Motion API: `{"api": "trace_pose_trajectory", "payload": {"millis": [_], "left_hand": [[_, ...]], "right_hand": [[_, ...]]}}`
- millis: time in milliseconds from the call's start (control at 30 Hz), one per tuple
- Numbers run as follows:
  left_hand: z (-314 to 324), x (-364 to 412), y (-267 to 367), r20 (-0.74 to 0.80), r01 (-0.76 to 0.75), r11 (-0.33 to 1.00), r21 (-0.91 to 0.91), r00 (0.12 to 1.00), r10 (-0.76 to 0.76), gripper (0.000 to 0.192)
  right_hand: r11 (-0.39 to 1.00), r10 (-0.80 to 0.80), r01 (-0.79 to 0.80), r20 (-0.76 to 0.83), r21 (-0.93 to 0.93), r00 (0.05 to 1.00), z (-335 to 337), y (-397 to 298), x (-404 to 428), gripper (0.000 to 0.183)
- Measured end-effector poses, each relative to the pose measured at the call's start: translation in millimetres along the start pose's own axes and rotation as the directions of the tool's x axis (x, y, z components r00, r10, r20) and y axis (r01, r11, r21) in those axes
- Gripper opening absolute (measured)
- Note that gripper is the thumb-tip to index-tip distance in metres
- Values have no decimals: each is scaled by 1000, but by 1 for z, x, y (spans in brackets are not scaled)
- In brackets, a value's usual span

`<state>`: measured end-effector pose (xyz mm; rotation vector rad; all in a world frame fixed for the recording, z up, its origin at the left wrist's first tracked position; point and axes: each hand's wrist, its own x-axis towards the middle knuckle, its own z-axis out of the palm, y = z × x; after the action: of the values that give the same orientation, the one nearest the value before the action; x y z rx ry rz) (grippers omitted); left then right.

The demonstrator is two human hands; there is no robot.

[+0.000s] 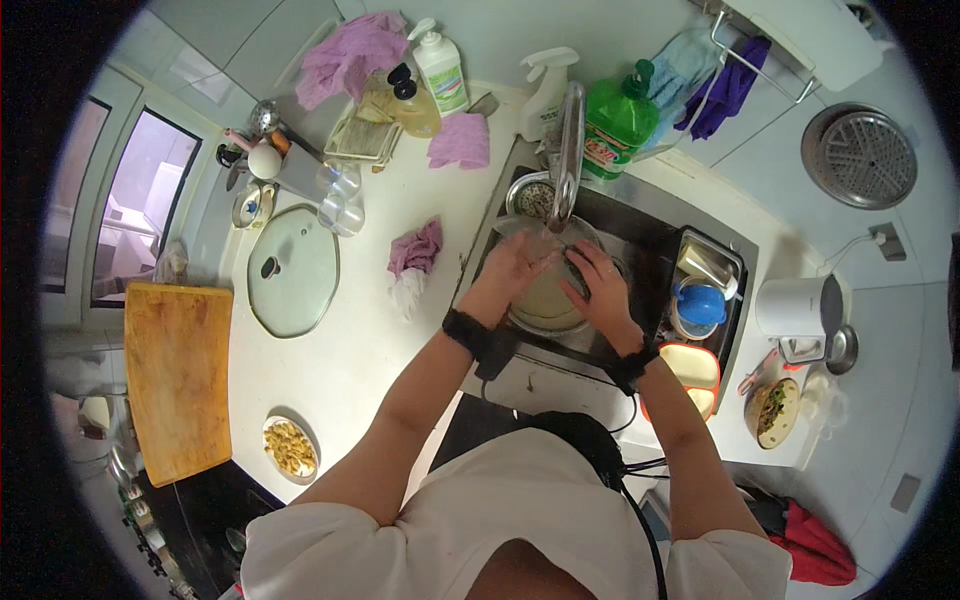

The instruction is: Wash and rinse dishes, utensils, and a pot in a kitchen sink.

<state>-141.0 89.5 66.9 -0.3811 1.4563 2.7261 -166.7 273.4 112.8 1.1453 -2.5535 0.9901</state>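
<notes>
Both hands are over the kitchen sink, below the metal faucet (570,150). My left hand (514,266) is at a clear, see-through item (525,227) under the spout; its exact shape and the hold on it are blurred. My right hand (598,281) has its fingers spread and bent just beside it, nothing plainly held. Beneath the hands a round metal bowl (551,319) holds pale, cloudy liquid. A metal strainer (531,196) lies in the sink behind them.
Right of the bowl, a dark rack (739,300) holds a blue cup (701,304) and containers. An orange-rimmed divided plate (690,364) lies near my right forearm. Left on the counter are crumpled cloths (416,247), a glass lid (294,281), a wooden cutting board (178,379) and a plate of food (291,450).
</notes>
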Motion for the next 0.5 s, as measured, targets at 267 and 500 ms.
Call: {"api": "trace_pose_trajectory", "payload": {"millis": [267, 500], "left_hand": [[11, -3, 25, 74, 91, 844, -528, 995, -61, 22], [30, -13, 33, 103, -78, 814, 575, 994, 22, 18]], "right_hand": [[992, 6, -14, -59, -129, 998, -1, 12, -18, 44], [967, -165, 172, 52, -188, 985, 2, -5, 10, 43]]}}
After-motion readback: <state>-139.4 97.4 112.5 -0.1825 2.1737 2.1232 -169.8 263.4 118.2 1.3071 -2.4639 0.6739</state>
